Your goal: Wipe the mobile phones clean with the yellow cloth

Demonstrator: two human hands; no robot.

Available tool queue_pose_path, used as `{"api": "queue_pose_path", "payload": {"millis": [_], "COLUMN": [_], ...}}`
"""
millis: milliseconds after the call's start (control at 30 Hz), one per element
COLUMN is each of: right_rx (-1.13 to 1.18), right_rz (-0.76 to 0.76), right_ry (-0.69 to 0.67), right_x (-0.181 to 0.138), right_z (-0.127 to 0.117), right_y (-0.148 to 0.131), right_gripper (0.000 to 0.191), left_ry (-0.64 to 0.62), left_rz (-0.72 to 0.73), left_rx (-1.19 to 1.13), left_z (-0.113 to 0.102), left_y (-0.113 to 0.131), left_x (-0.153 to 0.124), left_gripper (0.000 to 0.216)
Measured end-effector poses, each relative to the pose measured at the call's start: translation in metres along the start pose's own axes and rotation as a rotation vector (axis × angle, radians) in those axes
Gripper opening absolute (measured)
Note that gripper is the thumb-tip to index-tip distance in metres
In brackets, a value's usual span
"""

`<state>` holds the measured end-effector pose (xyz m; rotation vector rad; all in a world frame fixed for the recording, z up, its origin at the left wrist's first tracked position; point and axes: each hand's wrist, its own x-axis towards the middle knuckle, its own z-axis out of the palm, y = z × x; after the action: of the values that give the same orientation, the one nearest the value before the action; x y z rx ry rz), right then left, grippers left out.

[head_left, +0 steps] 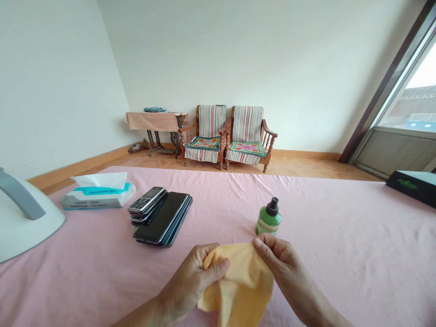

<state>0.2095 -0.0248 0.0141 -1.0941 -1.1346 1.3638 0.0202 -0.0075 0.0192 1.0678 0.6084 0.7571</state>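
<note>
A yellow cleaning cloth (243,277) with a zigzag edge hangs between my two hands, low in the middle of the view. My left hand (200,270) pinches its left side, thumb on top. At its upper right corner, my right hand (279,254) grips the edge between thumb and fingers. Just beyond my right hand stands a green bottle (269,220) with a black spray top, its base partly hidden by that hand. To the left lie a stack of smartphones (166,218) and, beside it, a stack of smaller phones topped by a keypad phone (148,200).
A pink cloth (323,218) covers the table. At the left are a tissue pack (98,193) and a white appliance with a grey handle (25,218). A black box (412,186) sits at the right edge. Two wooden chairs (245,131) stand by the far wall.
</note>
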Motion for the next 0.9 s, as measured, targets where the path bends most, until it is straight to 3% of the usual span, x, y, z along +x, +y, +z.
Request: {"api": "queue_pose_path", "payload": {"millis": [200, 333, 433, 600, 700, 900], "right_rx": [-0.007, 0.012, -0.007, -0.024, 0.052, 0.159], "right_rz": [0.0, -0.041, -0.044, -0.103, -0.092, 0.005], "right_ry": [-0.006, -0.124, -0.184, -0.023, -0.017, -0.037], "right_x": [0.0004, -0.0009, -0.0004, 0.0029, 0.0026, -0.0013], "right_z": [-0.0008, -0.0016, -0.0008, -0.003, -0.0045, -0.0007], "right_y": [0.0032, 0.0022, -0.0002, 0.001, 0.0028, 0.0023], "right_gripper": [0.043, 0.048, 0.039, 0.031, 0.027, 0.029], "left_ry": [0.075, 0.101, 0.111, 0.245, 0.381, 0.369], "left_rz": [0.005, 0.035, 0.05, 0.018, -0.002, -0.035], "left_rx": [-0.132, -0.241, -0.27, -0.295, -0.285, -0.287], "left_z": [0.0001, -0.0008, -0.0038, -0.0078, -0.0071, -0.0074], "left_y": [-0.0036, -0.0036, -0.0051, -0.0081, -0.0071, -0.0068], "left_x": [0.0034, 0.0044, 0.0049, 0.0071, 0.008, 0.0071], "left_gripper": [0.037, 0.039, 0.043, 0.045, 0.046, 0.043]}}
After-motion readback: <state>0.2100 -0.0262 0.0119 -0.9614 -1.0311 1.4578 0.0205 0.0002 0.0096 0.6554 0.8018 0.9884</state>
